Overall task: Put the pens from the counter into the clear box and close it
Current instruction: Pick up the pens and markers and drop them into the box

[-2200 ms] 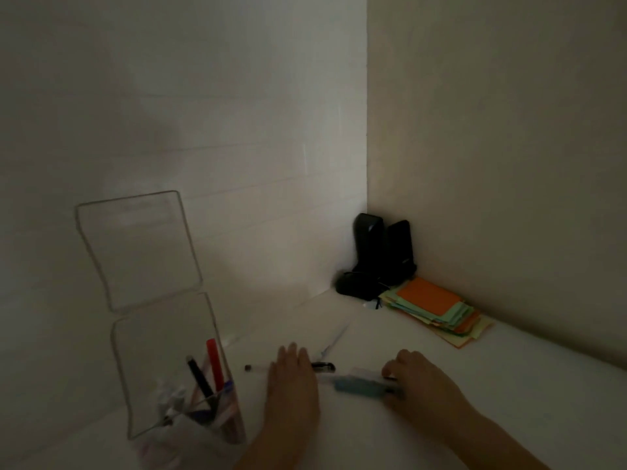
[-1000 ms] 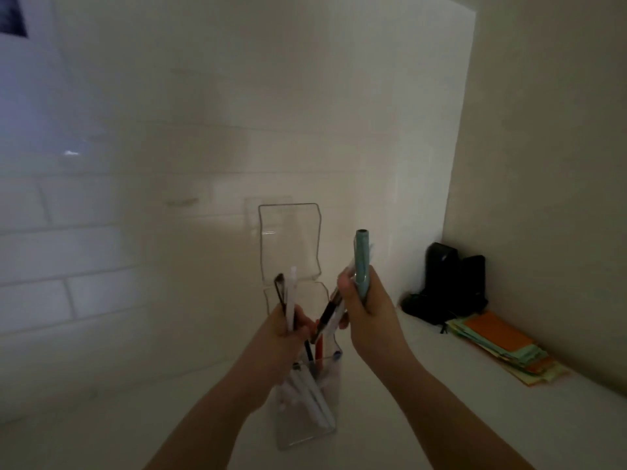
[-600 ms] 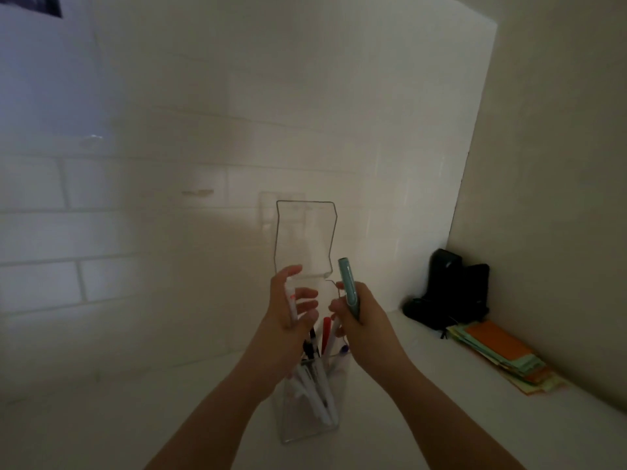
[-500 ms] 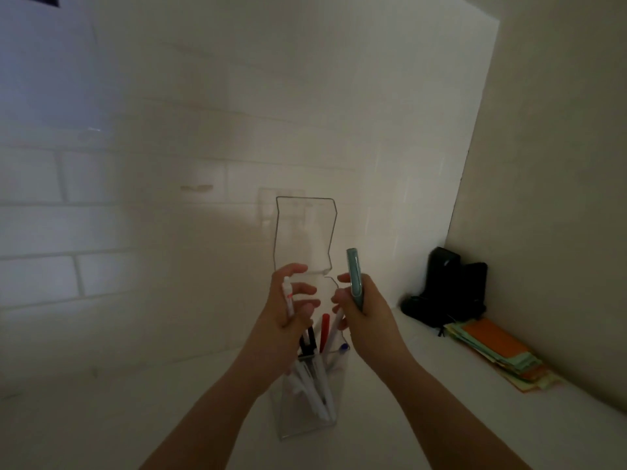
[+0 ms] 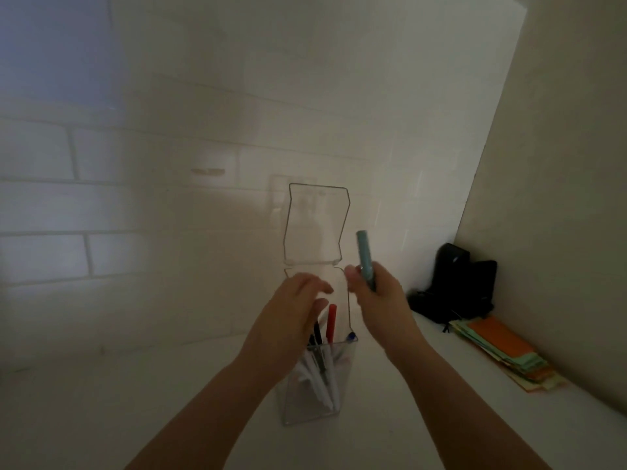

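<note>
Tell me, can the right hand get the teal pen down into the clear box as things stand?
Probably yes. The lid stands open, and the right hand holds the teal pen beside the clear box. The left hand hovers over part of the opening and may crowd it.

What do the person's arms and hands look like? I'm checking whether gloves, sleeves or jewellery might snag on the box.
Both forearms are bare right down to the frame's bottom edge: no sleeves show. The left hand and right hand wear no gloves. No rings, watch or bracelet are visible, though the light is dim.

Clear box [image 5: 314, 398] upright, lid [image 5: 317, 225] open, pens [image 5: 322, 378] inside, teal pen [image 5: 365, 257] raised
</note>
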A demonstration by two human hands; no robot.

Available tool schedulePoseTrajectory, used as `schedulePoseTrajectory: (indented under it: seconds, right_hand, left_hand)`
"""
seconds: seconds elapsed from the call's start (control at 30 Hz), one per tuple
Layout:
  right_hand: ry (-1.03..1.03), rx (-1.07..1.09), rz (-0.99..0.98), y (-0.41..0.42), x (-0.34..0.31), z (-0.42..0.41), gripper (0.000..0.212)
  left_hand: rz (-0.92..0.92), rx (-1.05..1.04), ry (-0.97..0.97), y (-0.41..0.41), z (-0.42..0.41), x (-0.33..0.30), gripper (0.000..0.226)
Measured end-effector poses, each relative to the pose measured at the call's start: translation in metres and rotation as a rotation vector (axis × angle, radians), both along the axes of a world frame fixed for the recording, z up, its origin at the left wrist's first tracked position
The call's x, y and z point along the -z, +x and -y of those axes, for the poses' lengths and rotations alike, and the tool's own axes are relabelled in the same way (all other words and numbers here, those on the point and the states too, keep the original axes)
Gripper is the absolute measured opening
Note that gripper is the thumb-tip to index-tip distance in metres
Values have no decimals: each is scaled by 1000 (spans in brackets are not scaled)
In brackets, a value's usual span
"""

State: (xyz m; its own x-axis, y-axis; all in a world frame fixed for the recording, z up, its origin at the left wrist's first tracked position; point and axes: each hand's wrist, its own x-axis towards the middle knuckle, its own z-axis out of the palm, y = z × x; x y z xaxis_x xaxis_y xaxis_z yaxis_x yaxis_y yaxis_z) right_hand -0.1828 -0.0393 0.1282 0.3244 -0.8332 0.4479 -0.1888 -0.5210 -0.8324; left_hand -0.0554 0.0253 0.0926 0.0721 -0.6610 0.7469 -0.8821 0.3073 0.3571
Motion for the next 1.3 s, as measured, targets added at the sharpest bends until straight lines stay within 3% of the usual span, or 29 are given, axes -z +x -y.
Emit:
schedulePoseTrajectory:
  seconds: [0.07,0.13,0.27,0.33,0.47,0.53,0.63,0.73,0.8,0.87,0.93,1.0,1.1,1.13,1.2,1.3]
  right_hand:
    - [3,12,52,0,-9,-2,37]
    - [-57,5,30,3,-12,-4,32]
    - [-82,-57,10,7,0,-2,16]
    - [-61,-87,-3,6,7,0,11]
    - [3,-57,-138,0,13,3,34]
    - [-62,10,-145,-3,12,5,41]
    - [-176,-15,-159,-3,13,5,31]
    - [-319,-57,-408,-2,23,5,14]
    - [-422,-66,-557,-4,32,5,14]
    - [-477,-108,-578,-8,37,4,17]
    - [-430,-95,-441,-15,36,7,19]
    - [-363,34,-284,-25,36,21,21]
    - [-224,224,-215,-43,55,61,24]
    - [-173,270,-298,-49,65,74,24]
    - [-108,302,-659,-60,92,96,29]
    - [-113,196,-1118,-71,129,114,51]
  left_hand:
    - [194,-35,60,-5,3,9,48]
    - [264,-39,120,-11,4,13,57]
    - [34,59,59,-7,-1,10,50]
    - [-26,-7,-53,1,-4,13,38]
    - [-169,-93,-19,19,-9,27,23]
    - [-130,-95,18,23,-9,34,24]
    - [-72,-110,44,24,-7,36,32]
    - [-8,-118,37,23,-7,37,38]
    - [-92,-87,-6,22,-9,39,33]
    - [-316,-40,-46,22,-9,40,28]
    - [-538,50,1,23,-6,44,49]
    - [-704,186,196,27,-1,52,94]
    - [-635,327,479,28,3,65,135]
    - [-609,357,528,27,3,68,137]
    - [-651,378,558,25,4,74,131]
    - [-694,319,537,24,5,77,119]
